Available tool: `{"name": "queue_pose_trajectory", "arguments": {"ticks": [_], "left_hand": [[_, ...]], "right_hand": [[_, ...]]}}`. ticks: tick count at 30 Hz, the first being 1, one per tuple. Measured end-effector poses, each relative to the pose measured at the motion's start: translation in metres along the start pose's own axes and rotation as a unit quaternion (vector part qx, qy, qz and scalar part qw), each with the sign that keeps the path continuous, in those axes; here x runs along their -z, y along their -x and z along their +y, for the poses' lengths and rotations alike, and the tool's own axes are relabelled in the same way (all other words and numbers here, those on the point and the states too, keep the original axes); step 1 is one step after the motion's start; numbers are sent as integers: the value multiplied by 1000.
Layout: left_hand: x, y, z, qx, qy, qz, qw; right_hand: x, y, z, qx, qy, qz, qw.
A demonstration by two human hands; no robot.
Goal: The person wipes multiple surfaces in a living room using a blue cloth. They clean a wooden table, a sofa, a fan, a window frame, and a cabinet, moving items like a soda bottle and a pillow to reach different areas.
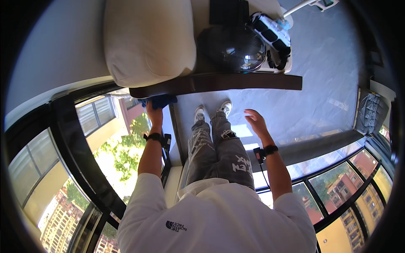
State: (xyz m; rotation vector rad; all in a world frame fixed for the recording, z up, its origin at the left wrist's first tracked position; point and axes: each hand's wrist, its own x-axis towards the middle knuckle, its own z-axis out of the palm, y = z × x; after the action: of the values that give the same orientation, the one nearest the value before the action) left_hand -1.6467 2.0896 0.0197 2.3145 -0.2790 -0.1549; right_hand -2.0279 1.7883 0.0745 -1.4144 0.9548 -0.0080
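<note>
My left hand [154, 111] is on a dark blue cloth [163, 100], which lies against the near edge of a dark wooden board [221, 83], close to the window frame. The cloth hides the fingertips. On the other side, my right hand [255, 119] hangs in the air over the floor with its fingers loosely bent and apart, holding nothing. Both wrists wear black straps with small devices. Beyond the board are a beige cushion [150, 41], a glossy black rounded object [237, 50] and a white and black item [272, 33].
Tall black-framed windows [71, 126] run along my left, with more windows [332, 186] at the lower right. My shoes [226, 108] stand on the grey floor [316, 95]. A grey padded item [370, 110] is at the far right, and a white pole [297, 8] at the top.
</note>
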Motion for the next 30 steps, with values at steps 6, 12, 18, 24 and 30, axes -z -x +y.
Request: {"name": "queue_pose_trajectory", "arguments": {"ticks": [6, 12, 18, 24, 30], "left_hand": [[-62, 4, 41, -167, -145, -70, 973], [-71, 27, 79, -176, -147, -104, 968], [5, -25, -17, -188, -230, -63, 953], [3, -23, -23, -145, -112, -44, 982], [-89, 56, 63, -174, -77, -119, 975]], "right_hand": [[3, 45, 47, -127, -36, 34, 991], [-37, 49, 71, -131, -23, 33, 991], [-37, 56, 85, -109, 39, 55, 992], [-27, 83, 92, -161, 27, 122, 979], [-24, 75, 71, -101, -7, 92, 991]]}}
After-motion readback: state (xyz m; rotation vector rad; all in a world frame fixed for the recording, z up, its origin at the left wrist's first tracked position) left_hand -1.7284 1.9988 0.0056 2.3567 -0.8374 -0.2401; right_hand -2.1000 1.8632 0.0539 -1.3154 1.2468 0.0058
